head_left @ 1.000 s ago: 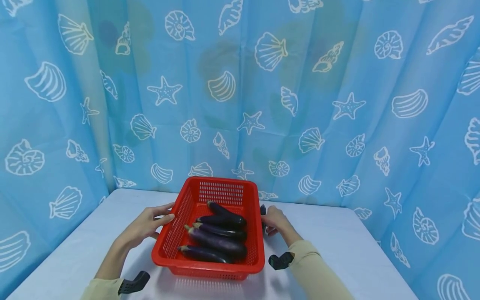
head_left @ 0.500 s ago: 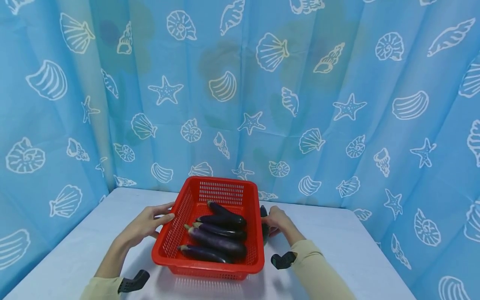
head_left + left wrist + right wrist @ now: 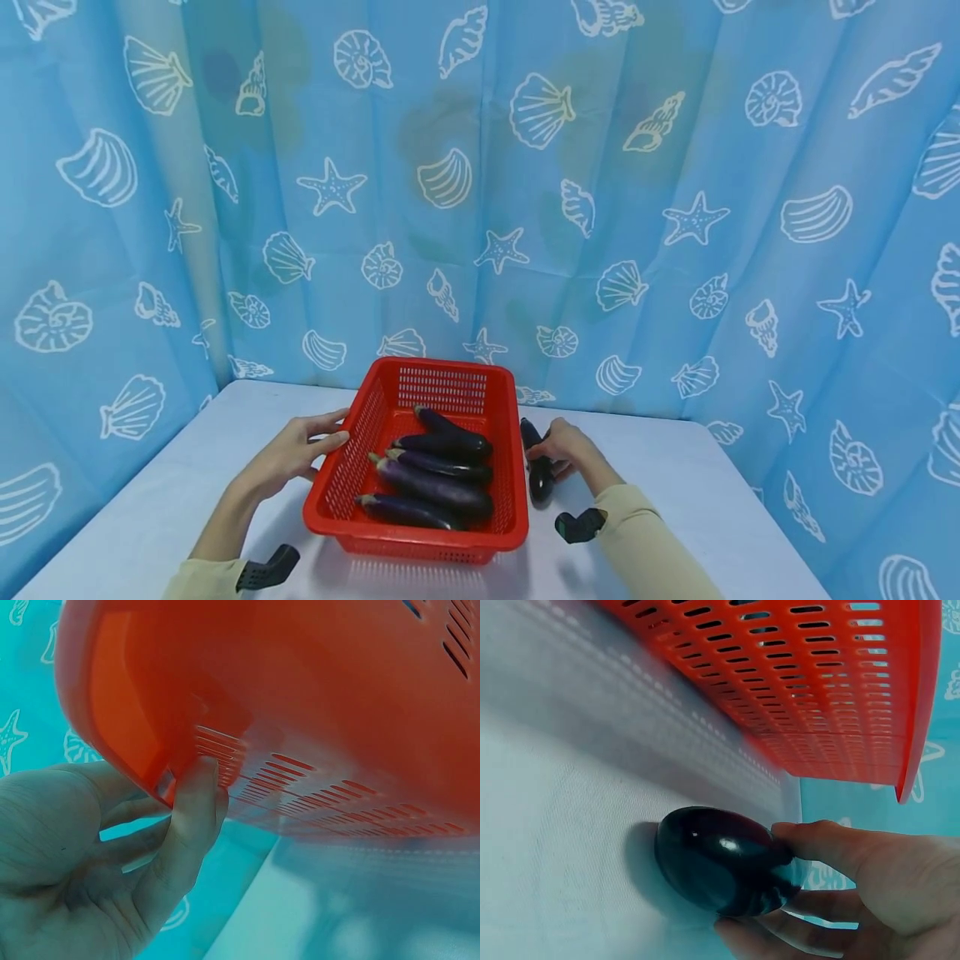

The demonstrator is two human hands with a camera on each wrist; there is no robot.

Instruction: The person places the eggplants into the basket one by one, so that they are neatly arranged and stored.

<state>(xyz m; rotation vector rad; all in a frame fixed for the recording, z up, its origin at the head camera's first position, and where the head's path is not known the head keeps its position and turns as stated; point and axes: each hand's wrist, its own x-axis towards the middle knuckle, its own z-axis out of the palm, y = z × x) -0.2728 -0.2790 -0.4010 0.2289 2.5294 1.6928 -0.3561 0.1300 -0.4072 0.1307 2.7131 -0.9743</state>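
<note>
A red plastic basket (image 3: 416, 527) with slotted walls stands on the table, holding several dark purple eggplants (image 3: 435, 485). At its left side, my left hand (image 3: 281, 460) grips the rim; the left wrist view has a digit pressed against the slotted wall below the edge. Just outside the basket's right wall lies another eggplant (image 3: 716, 859), glossy and nearly black. The thumb and fingers of my right hand (image 3: 892, 892) hold it from both sides, and its rounded end points toward me. In the head view this hand covers the middle of that eggplant.
White cloth covers the table (image 3: 645, 517). Behind it and along both sides hangs a blue curtain (image 3: 480, 208) with white shell prints. A black wrist device (image 3: 268, 567) sits at the left sleeve, and a similar one (image 3: 581, 526) at the right.
My right hand has moved slightly right and away from the basket wall, and the eggplant in it has come out into fuller view. The left hand and basket stay put.
</note>
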